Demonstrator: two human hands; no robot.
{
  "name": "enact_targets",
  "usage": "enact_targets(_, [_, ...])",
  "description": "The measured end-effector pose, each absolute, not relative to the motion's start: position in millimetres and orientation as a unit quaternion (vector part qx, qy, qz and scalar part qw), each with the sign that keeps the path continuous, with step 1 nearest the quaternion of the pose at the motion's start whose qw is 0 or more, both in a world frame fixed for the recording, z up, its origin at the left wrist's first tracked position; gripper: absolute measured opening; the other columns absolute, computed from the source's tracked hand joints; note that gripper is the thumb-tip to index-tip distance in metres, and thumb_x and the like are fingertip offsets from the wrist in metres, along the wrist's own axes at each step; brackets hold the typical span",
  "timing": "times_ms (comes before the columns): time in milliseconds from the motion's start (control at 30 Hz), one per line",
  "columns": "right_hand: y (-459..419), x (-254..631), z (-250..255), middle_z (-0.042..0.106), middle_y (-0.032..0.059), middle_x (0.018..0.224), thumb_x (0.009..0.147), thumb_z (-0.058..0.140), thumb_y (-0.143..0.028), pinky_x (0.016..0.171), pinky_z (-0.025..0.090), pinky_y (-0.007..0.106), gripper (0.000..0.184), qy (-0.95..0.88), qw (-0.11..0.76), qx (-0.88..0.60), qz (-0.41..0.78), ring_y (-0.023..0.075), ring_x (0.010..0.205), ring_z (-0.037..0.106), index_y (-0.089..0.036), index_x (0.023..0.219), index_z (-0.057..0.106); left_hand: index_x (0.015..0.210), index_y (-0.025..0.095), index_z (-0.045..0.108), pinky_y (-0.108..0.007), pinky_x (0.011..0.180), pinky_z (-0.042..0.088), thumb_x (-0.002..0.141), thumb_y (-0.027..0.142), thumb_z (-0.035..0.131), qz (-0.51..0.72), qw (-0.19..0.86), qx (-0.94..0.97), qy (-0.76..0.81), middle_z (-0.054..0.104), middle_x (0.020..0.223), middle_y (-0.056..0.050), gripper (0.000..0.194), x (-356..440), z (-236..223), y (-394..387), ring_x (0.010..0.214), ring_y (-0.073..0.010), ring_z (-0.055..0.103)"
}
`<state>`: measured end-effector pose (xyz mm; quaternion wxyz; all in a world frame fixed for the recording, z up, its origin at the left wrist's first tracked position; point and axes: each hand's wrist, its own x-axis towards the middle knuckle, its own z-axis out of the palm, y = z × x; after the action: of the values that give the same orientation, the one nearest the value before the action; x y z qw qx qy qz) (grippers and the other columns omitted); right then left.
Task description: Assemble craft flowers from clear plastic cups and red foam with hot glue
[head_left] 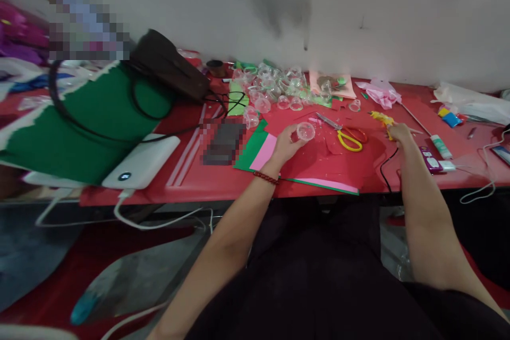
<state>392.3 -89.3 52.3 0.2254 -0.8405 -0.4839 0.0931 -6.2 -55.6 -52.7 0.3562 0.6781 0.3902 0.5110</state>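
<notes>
My left hand (286, 144), with a beaded bracelet at the wrist, holds a small clear plastic cup (306, 131) by its side, the round rim turned toward me. On the right, my right hand (399, 134) is closed around a yellow glue gun (382, 118); a black cord runs down from it to the table edge. Between the hands lie scissors (346, 137) with one yellow and one red handle, blades partly open. Red paper (319, 162) and small scraps lie under them. Several more clear plastic cups (279, 85) are heaped at the back by the wall.
A dark phone-like slab (225, 141) and green and pink sheets (258, 151) lie left of my left hand. Farther left are a white power bank (141, 164), a green board (79, 122) and a dark bag (167, 64). A glue tube (441, 146) and cables are at right.
</notes>
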Motion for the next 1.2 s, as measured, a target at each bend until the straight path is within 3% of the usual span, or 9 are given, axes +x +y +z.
enact_targets(133, [-118.4,380.8,72.4,0.058,-0.0032,0.063,0.106,0.051,-0.029,0.053,0.051,0.022,0.022,-0.419,0.406,-0.801,0.134,0.0106,0.051,0.057,-0.019,0.095,0.067,0.120,0.019,0.075,-0.046,0.114,0.053,0.075,0.030,0.085,0.555,0.388,0.655,0.334,0.078,0.127,-0.013,0.047,-8.9,-45.5,-56.2,0.122,-0.0283,0.071])
enact_targets(233, [-142.1,361.0,85.5,0.061,-0.0034,0.066,0.094,0.071,-0.036,0.048,0.050,0.019,0.015,-0.348,0.598,-0.650,0.313,0.0105,0.055,0.060,-0.023,0.089,0.065,0.121,0.024,0.074,-0.039,0.103,0.059,0.077,0.028,0.082,0.597,0.464,0.572,0.317,0.078,0.124,-0.007,0.045,-16.1,-40.4,-53.7,0.114,-0.0236,0.073])
enact_targets(300, [-154.4,338.3,89.7,0.063,-0.0038,0.067,0.083,0.082,-0.036,0.047,0.051,0.019,0.021,-0.328,0.629,-0.574,0.410,0.0098,0.056,0.062,-0.024,0.086,0.064,0.120,0.026,0.074,-0.037,0.100,0.060,0.076,0.027,0.082,0.613,0.488,0.534,0.318,0.078,0.123,-0.005,0.045,-21.2,-39.6,-50.3,0.113,-0.0218,0.072])
enact_targets(467, [-166.9,263.9,81.9,0.073,-0.0032,0.079,0.068,0.090,-0.030,0.052,0.053,0.023,0.034,-0.396,0.616,-0.483,0.481,0.0146,0.067,0.070,-0.027,0.090,0.064,0.112,0.021,0.074,-0.039,0.106,0.055,0.065,0.022,0.086,0.574,0.449,0.579,0.366,0.078,0.114,-0.006,0.048,-22.2,-41.2,-48.0,0.110,-0.0227,0.071])
enact_targets(600, [-168.4,229.0,75.1,0.064,-0.0032,0.067,0.069,0.091,-0.034,0.049,0.042,0.021,0.028,-0.473,0.585,-0.475,0.458,0.0085,0.056,0.056,-0.022,0.085,0.071,0.103,0.019,0.072,-0.040,0.103,0.055,0.067,0.023,0.089,0.515,0.382,0.663,0.386,0.076,0.107,-0.005,0.041,-17.3,-42.9,-53.1,0.105,-0.0238,0.071])
enact_targets(700, [-171.9,224.3,75.2,0.054,-0.0047,0.059,0.072,0.093,-0.047,0.045,0.034,0.022,0.035,-0.497,0.547,-0.483,0.469,0.0077,0.052,0.045,-0.020,0.084,0.073,0.103,0.019,0.072,-0.043,0.105,0.056,0.067,0.019,0.089,0.493,0.381,0.683,0.382,0.076,0.113,-0.008,0.040,-16.4,-47.7,-52.1,0.111,-0.0258,0.071])
enact_targets(833, [-179.9,223.8,74.7,0.053,-0.0039,0.059,0.072,0.089,-0.070,0.043,0.030,0.023,0.054,-0.520,0.484,-0.530,0.463,0.0077,0.050,0.040,-0.020,0.081,0.070,0.108,0.019,0.075,-0.048,0.106,0.057,0.066,0.018,0.090,0.478,0.368,0.689,0.403,0.076,0.120,-0.012,0.046,-17.9,-55.4,-45.9,0.115,-0.0294,0.072])
enact_targets(1000, [-184.7,213.4,67.1,0.048,-0.0054,0.057,0.077,0.074,-0.084,0.047,0.034,0.026,0.063,-0.586,0.448,-0.560,0.377,0.0104,0.052,0.041,-0.022,0.084,0.068,0.107,0.020,0.078,-0.049,0.108,0.058,0.069,0.027,0.093,0.478,0.349,0.705,0.392,0.078,0.119,-0.013,0.042,-18.9,-56.4,-45.2,0.115,-0.0312,0.073])
enact_targets(1200, [-175.6,201.0,54.0,0.053,-0.0017,0.061,0.085,0.065,-0.083,0.055,0.040,0.030,0.060,-0.641,0.427,-0.576,0.274,0.0149,0.058,0.047,-0.023,0.081,0.068,0.102,0.021,0.081,-0.048,0.104,0.058,0.069,0.035,0.096,0.504,0.338,0.700,0.377,0.079,0.111,-0.012,0.040,-17.6,-52.1,-48.7,0.109,-0.0304,0.073])
